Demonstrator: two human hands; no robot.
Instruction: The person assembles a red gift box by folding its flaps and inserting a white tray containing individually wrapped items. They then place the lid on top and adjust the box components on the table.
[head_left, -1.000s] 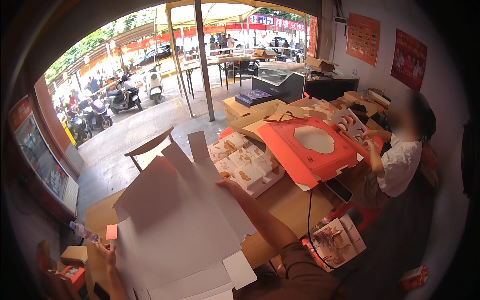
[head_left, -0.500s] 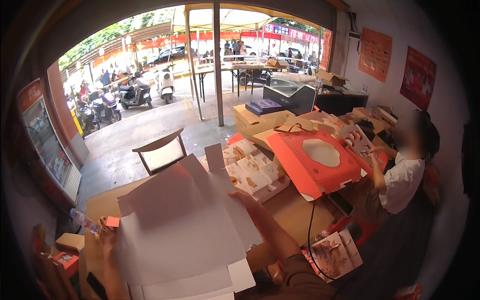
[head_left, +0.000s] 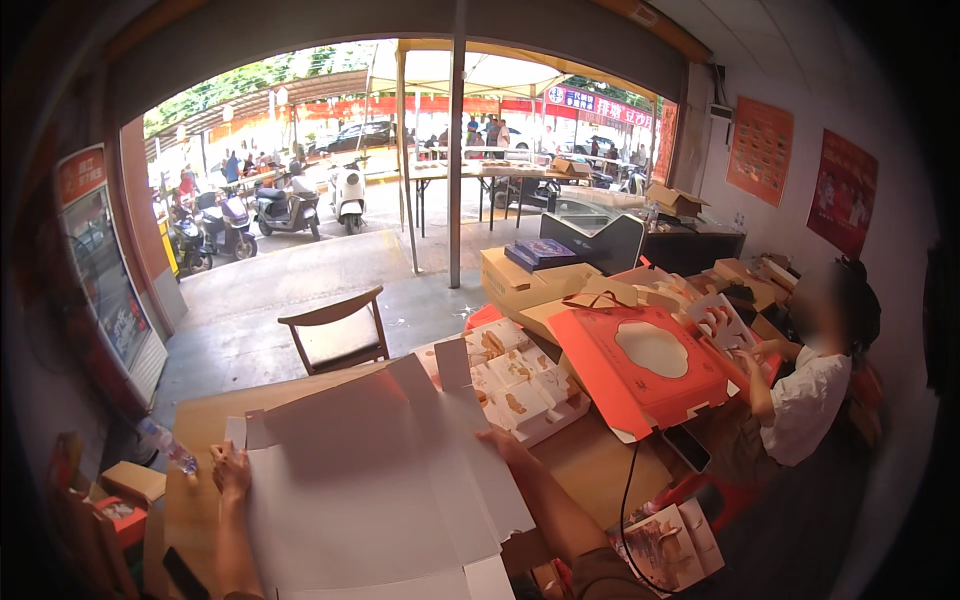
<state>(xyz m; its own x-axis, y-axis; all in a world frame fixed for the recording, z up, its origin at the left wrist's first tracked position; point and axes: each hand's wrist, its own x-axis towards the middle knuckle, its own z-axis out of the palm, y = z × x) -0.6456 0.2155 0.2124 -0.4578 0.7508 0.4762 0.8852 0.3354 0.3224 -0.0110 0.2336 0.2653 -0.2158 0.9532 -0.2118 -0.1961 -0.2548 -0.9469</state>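
**Folding the flat white carton blank: how to handle it well**

While the large white carton blank lies flat and unfolded on the brown table, it covers most of the near end of this table, just in front of the person. It is the biggest thing here, so it needs both hands spread wide, one at each side edge, as they are now.

The left hand rests on the left edge of the blank, near a small side flap; its fingers seem to lie together and flat on the card, clamped on nothing. The right hand is at the right edge, but the blank hides its fingers partly, so I cannot tell if they pinch the edge or only press on it.

In my judgement, the good way is to press along the scored lines and to lift the side panels evenly, because thin card bends easily where it is not scored.

Just beyond the blank stands a tray of small white boxes, and beside it an orange lid with a cut-out window. The upper flaps almost touch the tray, so they should rise carefully. A small plastic bottle lies near the left hand.
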